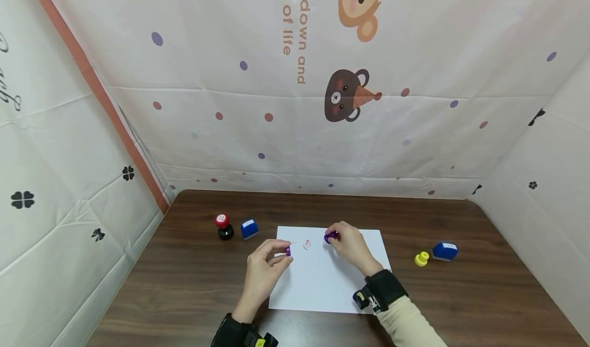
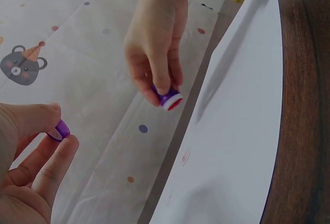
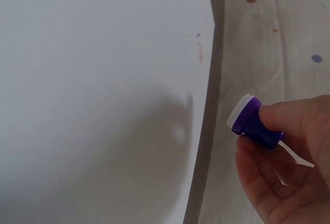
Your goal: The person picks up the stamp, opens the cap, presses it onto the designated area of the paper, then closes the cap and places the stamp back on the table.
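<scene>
My left hand (image 1: 261,269) pinches a small purple cap (image 2: 61,129) between thumb and fingers, just off the paper's left edge. In the right hand (image 1: 352,247) is a purple toy stamp (image 3: 253,122) with a white rim, gripped between thumb and fingertips. Its red stamping face shows in the left wrist view. The right hand is over the upper right part of a white sheet of paper (image 1: 322,290), and the stamp is held above the surface. Small reddish prints (image 1: 307,244) mark the paper's upper left, between the two hands.
A red-and-black round stamp (image 1: 225,231) and a blue block-shaped stamp (image 1: 249,229) stand left of the paper. On the right are a yellow stamp (image 1: 421,258) and another blue one (image 1: 445,251). The brown wooden table (image 1: 193,285) meets a patterned cloth (image 1: 295,137) behind.
</scene>
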The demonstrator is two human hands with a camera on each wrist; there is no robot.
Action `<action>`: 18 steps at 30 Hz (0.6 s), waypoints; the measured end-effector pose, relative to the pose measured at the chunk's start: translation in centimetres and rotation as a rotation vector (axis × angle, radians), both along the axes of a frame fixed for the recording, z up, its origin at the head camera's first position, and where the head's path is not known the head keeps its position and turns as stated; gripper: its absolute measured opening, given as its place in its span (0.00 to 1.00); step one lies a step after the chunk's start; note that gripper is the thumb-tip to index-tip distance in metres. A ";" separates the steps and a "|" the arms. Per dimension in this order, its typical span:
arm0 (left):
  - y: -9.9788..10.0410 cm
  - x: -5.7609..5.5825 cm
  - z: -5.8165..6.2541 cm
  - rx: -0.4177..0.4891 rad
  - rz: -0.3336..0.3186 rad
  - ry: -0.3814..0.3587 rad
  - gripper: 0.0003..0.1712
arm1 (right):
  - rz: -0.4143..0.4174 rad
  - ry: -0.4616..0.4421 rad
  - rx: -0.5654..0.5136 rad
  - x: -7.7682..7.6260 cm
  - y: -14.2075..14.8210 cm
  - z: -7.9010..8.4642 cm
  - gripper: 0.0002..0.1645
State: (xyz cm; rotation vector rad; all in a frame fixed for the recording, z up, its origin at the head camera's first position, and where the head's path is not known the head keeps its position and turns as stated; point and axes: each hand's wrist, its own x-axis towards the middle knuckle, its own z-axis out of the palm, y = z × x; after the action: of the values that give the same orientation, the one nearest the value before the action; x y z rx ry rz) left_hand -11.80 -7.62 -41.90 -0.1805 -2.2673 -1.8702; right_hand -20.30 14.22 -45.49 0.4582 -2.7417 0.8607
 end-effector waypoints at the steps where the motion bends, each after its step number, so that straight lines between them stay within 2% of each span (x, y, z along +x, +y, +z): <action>1: 0.0 0.0 0.1 -0.002 0.001 -0.003 0.16 | 0.006 0.011 0.019 -0.1 -0.1 -0.1 0.08; 4: 0.0 -0.1 0.0 -0.007 0.001 0.007 0.16 | 0.020 0.035 0.063 -0.4 -0.1 -0.5 0.07; 11: -0.2 -1.2 -2.5 0.020 0.007 0.004 0.18 | 0.051 0.106 0.150 -0.9 -0.1 -1.2 0.07; 18: -0.3 -1.3 -2.8 0.013 -0.007 0.043 0.17 | 0.071 0.127 0.182 -0.8 -0.2 -1.4 0.07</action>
State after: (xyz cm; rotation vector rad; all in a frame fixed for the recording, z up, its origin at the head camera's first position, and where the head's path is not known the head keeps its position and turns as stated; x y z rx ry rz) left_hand -13.08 -7.88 -44.70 -0.2245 -2.2287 -1.8656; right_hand -21.12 14.02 -46.92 0.6259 -2.7108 0.5774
